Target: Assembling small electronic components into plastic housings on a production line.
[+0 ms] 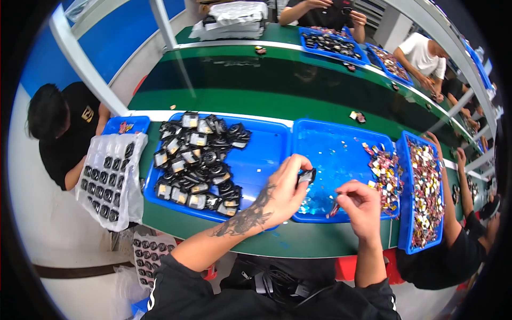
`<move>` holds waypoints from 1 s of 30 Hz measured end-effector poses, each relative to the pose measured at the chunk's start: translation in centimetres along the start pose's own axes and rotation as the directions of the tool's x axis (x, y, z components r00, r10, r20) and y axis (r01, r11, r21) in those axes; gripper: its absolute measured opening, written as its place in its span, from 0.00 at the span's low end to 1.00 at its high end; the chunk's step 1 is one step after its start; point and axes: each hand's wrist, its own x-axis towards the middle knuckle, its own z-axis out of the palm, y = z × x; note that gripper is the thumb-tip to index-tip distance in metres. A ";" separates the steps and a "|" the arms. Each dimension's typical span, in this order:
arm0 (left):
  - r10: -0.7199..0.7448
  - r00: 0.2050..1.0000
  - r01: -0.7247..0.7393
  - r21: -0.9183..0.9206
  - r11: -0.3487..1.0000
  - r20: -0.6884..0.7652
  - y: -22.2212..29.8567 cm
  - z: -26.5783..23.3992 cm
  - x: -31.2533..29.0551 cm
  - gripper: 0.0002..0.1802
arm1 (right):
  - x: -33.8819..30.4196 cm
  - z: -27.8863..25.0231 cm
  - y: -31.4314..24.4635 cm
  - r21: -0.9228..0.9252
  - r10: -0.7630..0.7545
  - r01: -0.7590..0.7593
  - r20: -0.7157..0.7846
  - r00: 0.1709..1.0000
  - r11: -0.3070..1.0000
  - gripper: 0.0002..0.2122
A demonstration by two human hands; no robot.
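Below the near edge of the smooth green bench top [298,240]: shows a loose bundle of black cables [277,290]. At the bare right hand [362,205]: pinches a slim reddish-and-pale part [333,210] between thumb and forefinger, tips closed together, above the front rim of the shallow blue plastic middle tray [330,146]. At the tattooed left hand [290,189]: grips a small black plastic unit [306,177], thumb and bent fingers closed on opposite sides; positions it above the left part of the middle tray. To the left of this: adjoins a blue plastic left tray [266,149], loaded at its left end with a heap of black units with pale square panels [194,165]. In the middle tray: gathers small red, white and yellow parts [384,173] at the right end. To the right: stands alongside a narrow blue plastic right tray [407,213], filled with similar small parts. At far left: projects past the bench as a white moulded tray [138,181] with rows of black rounded parts [101,184]. Beyond the trays: extends as a glossy green conveyor belt [298,96], bearing scattered small assemblies. Across the belt: supports a blue plastic far tray [341,60] before a co-worker in black.
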 end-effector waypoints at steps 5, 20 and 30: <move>-0.211 0.970 0.237 -0.271 0.933 0.123 -0.3 0.1 -0.5 0.14 | 0.3 2.0 0.5 -0.080 -0.045 0.053 0.108 0.993 0.995 0.05; -0.309 0.925 0.349 -0.811 0.469 0.220 -0.3 1.6 -0.2 0.22 | -0.4 2.8 -1.6 -0.177 -0.104 0.081 -0.123 0.987 0.981 0.07; -0.187 0.969 0.242 -0.800 0.549 0.164 0.1 2.1 -0.9 0.21 | 0.1 4.8 -2.5 -0.273 -0.182 0.092 -0.324 0.928 0.958 0.04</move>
